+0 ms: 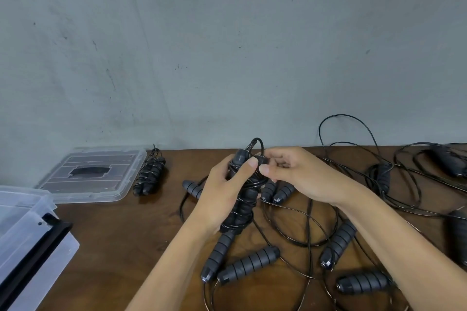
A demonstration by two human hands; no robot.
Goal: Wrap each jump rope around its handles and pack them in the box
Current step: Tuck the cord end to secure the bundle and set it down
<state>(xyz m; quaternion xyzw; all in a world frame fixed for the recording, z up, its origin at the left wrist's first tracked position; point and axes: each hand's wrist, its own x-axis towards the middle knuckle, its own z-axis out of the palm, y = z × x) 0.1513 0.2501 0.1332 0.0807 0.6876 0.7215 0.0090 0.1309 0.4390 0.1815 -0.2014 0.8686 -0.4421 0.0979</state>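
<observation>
Sitting near-left, the clear plastic box (pixel 27 225) waits open. Mid-table, the left hand (pixel 222 199) grips a nearly wrapped jump rope (pixel 243 199) upright; the right hand (pixel 298 174) pinches its last cable loop (pixel 256 145). Next I'd guess: tuck it, then box it.

Head-worn view, forward-down, close over table (pixel 113 247)

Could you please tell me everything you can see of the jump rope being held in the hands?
The held jump rope is black: two ribbed, foam-looking handles side by side, thin glossy cord coiled round them. It stands nearly upright above the table. The left hand grips its middle; the right hand pinches the cord near the top, where a small loop sticks up.
</observation>
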